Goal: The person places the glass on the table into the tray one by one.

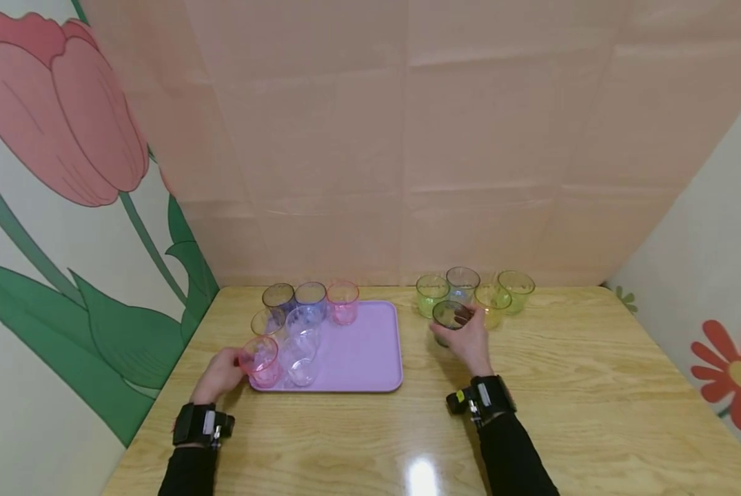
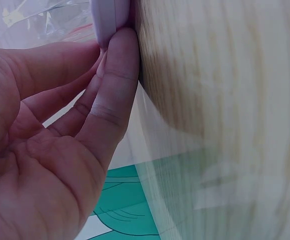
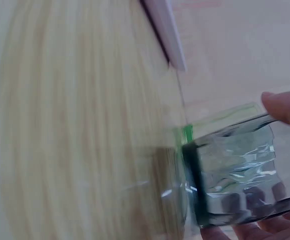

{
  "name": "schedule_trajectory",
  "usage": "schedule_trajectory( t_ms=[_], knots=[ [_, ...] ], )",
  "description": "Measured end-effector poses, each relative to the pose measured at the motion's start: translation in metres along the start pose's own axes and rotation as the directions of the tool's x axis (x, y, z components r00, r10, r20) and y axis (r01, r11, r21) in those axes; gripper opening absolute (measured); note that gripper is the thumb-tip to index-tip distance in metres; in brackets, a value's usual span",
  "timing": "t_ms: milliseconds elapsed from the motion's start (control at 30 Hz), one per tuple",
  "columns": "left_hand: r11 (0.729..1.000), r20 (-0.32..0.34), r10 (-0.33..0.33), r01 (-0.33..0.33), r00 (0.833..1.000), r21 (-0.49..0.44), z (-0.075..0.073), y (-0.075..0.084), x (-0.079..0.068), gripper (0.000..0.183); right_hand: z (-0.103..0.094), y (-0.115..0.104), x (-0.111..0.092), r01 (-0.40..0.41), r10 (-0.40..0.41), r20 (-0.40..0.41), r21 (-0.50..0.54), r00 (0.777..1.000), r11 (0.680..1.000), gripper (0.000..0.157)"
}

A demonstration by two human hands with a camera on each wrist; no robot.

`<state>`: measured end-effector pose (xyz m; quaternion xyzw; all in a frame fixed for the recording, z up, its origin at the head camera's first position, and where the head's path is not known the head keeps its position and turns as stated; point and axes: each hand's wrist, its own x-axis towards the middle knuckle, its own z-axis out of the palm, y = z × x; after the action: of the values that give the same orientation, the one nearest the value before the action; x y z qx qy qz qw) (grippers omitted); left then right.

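Note:
My left hand is at the front left corner of a purple tray. In the left wrist view its thumb and fingers pinch the tray's edge. Just inside that corner stands a pink glass. Right of the tray, my right hand grips a dark grey glass, thumb on one side and fingers on the other. The right wrist view shows that glass from the side, fingers visible through its wall, with a green glass partly hidden behind it.
Several glasses crowd the tray's left half and back, among them clear, yellow and pink ones. Behind my right hand stand two green glasses, a yellow one and a bluish one. A covered wall rises behind the table.

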<state>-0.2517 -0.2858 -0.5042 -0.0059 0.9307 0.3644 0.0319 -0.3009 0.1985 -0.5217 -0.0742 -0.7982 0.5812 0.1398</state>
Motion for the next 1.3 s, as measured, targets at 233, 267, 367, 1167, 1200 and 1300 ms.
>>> schedule_trajectory(
  t_ms=[233, 267, 367, 1167, 1200, 1300],
  knots=[
    [1.000, -0.007, 0.020, -0.020, 1.000, 0.001, -0.001, 0.000, 0.000, 0.011, 0.011, -0.005, -0.001, -0.016, 0.014, 0.050, 0.046, 0.999, 0.999, 0.087],
    [1.000, -0.006, 0.019, -0.019, 1.000, 0.000, -0.001, 0.001, 0.000, 0.011, 0.014, -0.007, -0.002, -0.016, 0.013, 0.058, 0.042, 0.998, 0.999, 0.085],
    [1.000, -0.005, 0.014, -0.014, 1.000, -0.004, -0.001, 0.000, 0.000, 0.011, 0.022, -0.011, -0.006, -0.021, 0.016, 0.090, 0.055, 0.996, 0.998, 0.079],
    [1.000, -0.001, -0.007, 0.007, 1.000, -0.013, 0.000, -0.001, -0.002, 0.010, 0.078, -0.035, -0.031, -0.006, -0.071, 0.239, 0.308, 0.968, 0.951, 0.069],
    [1.000, -0.002, -0.004, 0.004, 1.000, -0.013, 0.000, -0.001, -0.001, 0.010, 0.080, -0.036, -0.033, -0.008, -0.071, 0.241, 0.312, 0.968, 0.950, 0.070],
    [1.000, -0.003, 0.011, -0.011, 1.000, -0.017, 0.000, 0.000, -0.001, 0.010, 0.087, -0.039, -0.035, -0.022, -0.059, 0.246, 0.314, 0.967, 0.949, 0.074]
  ],
)
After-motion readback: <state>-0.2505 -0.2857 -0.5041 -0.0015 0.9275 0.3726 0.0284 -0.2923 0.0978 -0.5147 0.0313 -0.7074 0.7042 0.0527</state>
